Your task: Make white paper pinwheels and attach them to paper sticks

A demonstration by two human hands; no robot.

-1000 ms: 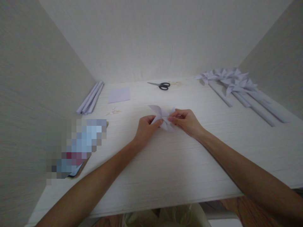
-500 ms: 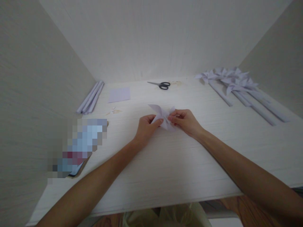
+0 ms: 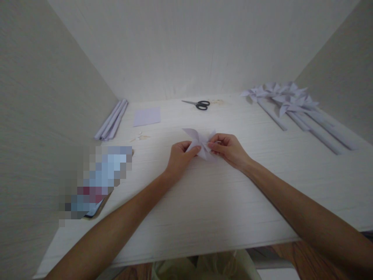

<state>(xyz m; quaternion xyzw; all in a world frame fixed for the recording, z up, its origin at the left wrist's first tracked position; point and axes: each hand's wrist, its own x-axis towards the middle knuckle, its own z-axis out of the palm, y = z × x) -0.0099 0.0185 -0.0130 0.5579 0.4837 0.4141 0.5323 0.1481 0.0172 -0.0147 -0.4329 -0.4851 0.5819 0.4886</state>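
Pinching the paper pinwheel (image 3: 201, 144) low over mid-counter (image 3: 204, 202), left hand (image 3: 179, 157) and right hand (image 3: 229, 148) each closed on a side; keep both grips light near its centre, lest the vanes crease.

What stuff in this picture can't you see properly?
- Head view: the thing at the table's left edge is blurred into squares.
- The folded paper's middle is hidden by the left hand and right hand.
- The bits beside the paper square are too small to tell.
- The bag below the table is cut off by the bottom edge.
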